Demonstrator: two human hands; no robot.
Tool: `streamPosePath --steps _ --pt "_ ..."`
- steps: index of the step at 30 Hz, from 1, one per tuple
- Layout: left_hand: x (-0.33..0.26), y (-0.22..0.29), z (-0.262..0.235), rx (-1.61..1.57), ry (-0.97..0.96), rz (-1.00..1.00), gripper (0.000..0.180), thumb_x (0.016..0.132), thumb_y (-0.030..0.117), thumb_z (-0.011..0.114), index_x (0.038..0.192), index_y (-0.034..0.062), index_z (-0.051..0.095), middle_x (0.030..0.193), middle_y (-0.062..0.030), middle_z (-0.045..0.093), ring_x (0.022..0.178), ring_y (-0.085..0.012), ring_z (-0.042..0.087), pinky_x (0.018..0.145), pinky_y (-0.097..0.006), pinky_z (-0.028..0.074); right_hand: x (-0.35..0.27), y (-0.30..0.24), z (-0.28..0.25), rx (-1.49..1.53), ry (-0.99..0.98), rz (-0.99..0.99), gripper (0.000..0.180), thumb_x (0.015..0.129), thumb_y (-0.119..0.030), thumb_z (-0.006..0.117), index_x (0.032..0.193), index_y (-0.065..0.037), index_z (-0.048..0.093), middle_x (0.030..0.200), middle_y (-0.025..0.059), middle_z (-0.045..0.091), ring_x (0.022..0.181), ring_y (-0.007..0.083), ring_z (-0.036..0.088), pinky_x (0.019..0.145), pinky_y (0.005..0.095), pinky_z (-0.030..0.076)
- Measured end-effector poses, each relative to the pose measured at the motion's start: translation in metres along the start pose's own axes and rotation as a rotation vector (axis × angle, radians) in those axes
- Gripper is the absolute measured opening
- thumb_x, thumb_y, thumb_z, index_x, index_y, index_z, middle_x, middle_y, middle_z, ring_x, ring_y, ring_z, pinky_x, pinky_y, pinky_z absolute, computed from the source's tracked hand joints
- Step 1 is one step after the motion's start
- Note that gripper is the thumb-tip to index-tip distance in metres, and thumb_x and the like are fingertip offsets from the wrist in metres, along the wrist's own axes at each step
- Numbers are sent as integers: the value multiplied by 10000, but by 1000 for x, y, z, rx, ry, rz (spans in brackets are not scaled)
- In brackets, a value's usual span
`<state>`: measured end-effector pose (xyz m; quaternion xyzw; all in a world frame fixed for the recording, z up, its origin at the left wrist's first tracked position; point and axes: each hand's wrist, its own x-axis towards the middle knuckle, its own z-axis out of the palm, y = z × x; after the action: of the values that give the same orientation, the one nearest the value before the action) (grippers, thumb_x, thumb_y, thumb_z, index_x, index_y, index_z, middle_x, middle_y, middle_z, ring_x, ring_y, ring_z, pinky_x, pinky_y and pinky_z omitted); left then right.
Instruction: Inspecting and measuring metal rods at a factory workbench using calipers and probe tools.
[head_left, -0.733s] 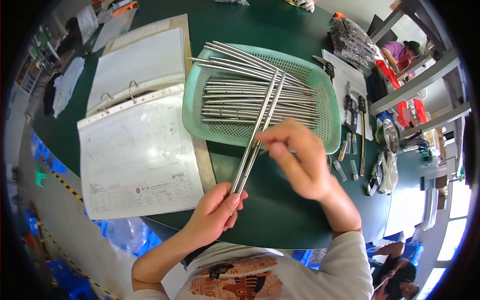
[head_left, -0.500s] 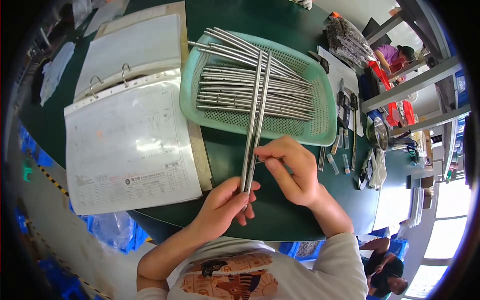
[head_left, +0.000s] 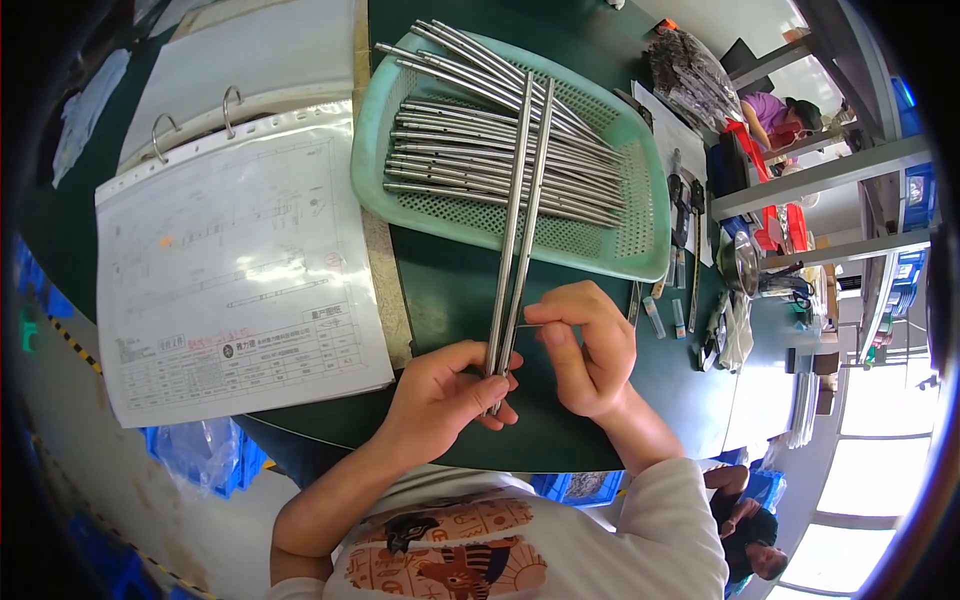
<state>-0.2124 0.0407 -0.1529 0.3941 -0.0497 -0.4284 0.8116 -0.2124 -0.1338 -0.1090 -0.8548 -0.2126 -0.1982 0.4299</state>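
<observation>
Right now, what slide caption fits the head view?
Left hand grips two metal rods; right hand pinches a thin pin-like piece near a green basket of more rods.

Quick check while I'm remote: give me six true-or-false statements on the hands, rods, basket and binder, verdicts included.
1. The left hand grips two metal rods, and the right hand pinches a thin piece. True.
2. The right hand is wrapped around both rods. False: it is beside them.
3. More rods lie in the green basket. True.
4. The left hand grips the basket's rim. False: it grips the two rods.
5. A binder lies left of the basket. True.
6. The binder is shut. False: it lies open.
</observation>
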Motion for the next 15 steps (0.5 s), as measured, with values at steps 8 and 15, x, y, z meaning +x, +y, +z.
streamPosePath --steps 8,15 --pt "-2 1 3 0 11 -15 288 869 122 553 1117 -19 512 944 -97 595 730 -138 610 621 -232 494 -4 1 2 -37 27 -41 176 708 81 570 870 14 590 733 117 585 622 229 568 548 304 458" --pt "-3 0 4 -9 19 -9 281 876 129 546 1111 -21 512 908 -96 610 720 -128 596 619 -226 483 1 -6 -2 -407 -8 -169 186 661 -5 629 841 -25 587 706 71 572 550 205 543 469 284 398"
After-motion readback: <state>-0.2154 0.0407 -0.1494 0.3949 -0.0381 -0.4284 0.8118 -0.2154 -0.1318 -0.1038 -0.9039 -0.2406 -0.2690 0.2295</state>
